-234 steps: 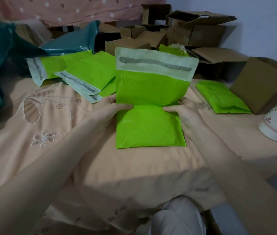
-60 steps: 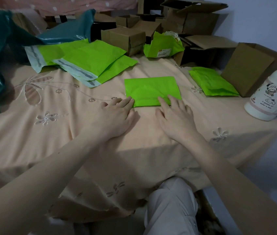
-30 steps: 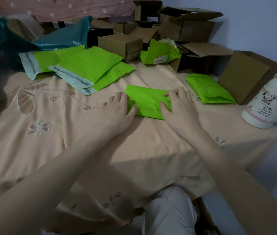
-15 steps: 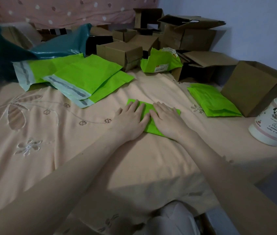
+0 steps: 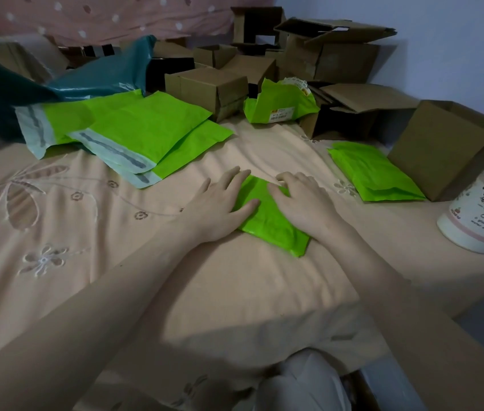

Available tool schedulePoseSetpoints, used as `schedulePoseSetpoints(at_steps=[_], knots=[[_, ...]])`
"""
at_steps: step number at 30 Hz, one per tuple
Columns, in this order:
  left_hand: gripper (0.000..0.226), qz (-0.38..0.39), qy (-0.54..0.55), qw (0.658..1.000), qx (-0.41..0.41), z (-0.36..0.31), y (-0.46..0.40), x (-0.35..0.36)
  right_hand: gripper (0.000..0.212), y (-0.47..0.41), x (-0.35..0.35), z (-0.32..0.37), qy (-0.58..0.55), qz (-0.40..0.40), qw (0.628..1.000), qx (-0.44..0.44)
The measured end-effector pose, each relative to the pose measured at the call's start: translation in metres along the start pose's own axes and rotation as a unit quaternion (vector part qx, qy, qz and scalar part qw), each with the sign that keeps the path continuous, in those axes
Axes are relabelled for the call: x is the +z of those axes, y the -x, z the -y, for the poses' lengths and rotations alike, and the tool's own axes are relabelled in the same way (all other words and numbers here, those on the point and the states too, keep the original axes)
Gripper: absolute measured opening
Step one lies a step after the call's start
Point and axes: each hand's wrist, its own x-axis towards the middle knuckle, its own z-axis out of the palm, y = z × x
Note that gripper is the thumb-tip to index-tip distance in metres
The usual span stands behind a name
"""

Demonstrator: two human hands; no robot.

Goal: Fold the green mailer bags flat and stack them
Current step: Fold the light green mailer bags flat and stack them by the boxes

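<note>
A green mailer bag (image 5: 267,219), folded into a small packet, lies on the peach cloth in the middle. My left hand (image 5: 220,204) presses flat on its left side with straight fingers. My right hand (image 5: 303,203) rests on its right side; the fingertips at the far edge look slightly bent. A stack of folded green bags (image 5: 374,170) lies to the right. Several unfolded green bags (image 5: 134,132) with pale adhesive flaps lie spread at the back left.
Cardboard boxes (image 5: 208,87) crowd the back, and one larger box (image 5: 439,149) stands by the folded stack. A crumpled green mailer with a label (image 5: 279,105) sits among them. A white bottle (image 5: 478,215) stands at the right edge. Dark teal bags (image 5: 66,81) lie at the left.
The bag went from half-folded to a small packet. Over the last half second it has turned somewhat and both hands have spread apart on it, so more green shows between them.
</note>
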Motion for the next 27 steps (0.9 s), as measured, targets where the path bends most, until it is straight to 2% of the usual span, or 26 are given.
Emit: schedulePoseSetpoints(at_steps=[3,7,9,13,16,19,21,23,25,27], knots=[[0.076,-0.027,-0.026,0.999,0.008,0.006,0.006,-0.002,0.043,-0.002,-0.009,-0.007,-0.077,-0.002,0.996,0.043],[0.083,-0.119,-0.04,0.992,0.012,0.001,0.013,-0.005,0.006,0.004,-0.014,-0.009,-0.184,0.036,0.98,0.071],[0.082,-0.135,-0.02,0.991,0.009,-0.002,0.015,-0.008,0.012,0.007,-0.015,-0.009,-0.238,0.033,0.968,0.077],[0.076,-0.148,0.127,0.98,-0.029,-0.007,0.015,-0.013,0.022,0.011,-0.024,-0.01,-0.376,-0.011,0.924,0.073],[0.079,-0.132,0.264,0.95,-0.103,-0.016,0.014,-0.018,0.022,0.013,-0.033,-0.011,-0.418,-0.047,0.904,0.072],[0.084,-0.1,0.381,0.908,-0.144,-0.027,0.012,-0.022,0.024,0.013,-0.042,-0.014,-0.438,-0.088,0.891,0.081],[0.081,-0.069,0.451,0.877,-0.151,-0.035,0.01,-0.025,0.024,0.012,-0.045,-0.017,-0.436,-0.114,0.888,0.089],[0.077,-0.052,0.485,0.862,-0.14,-0.043,0.009,-0.025,0.022,0.011,-0.048,-0.02,-0.437,-0.131,0.885,0.095],[0.073,-0.057,0.513,0.848,-0.124,-0.049,0.005,-0.024,0.017,0.009,-0.05,-0.025,-0.436,-0.148,0.882,0.104],[0.067,-0.064,0.534,0.836,-0.11,-0.052,-0.001,-0.023,0.024,0.008,-0.052,-0.032,-0.401,-0.165,0.894,0.11]])
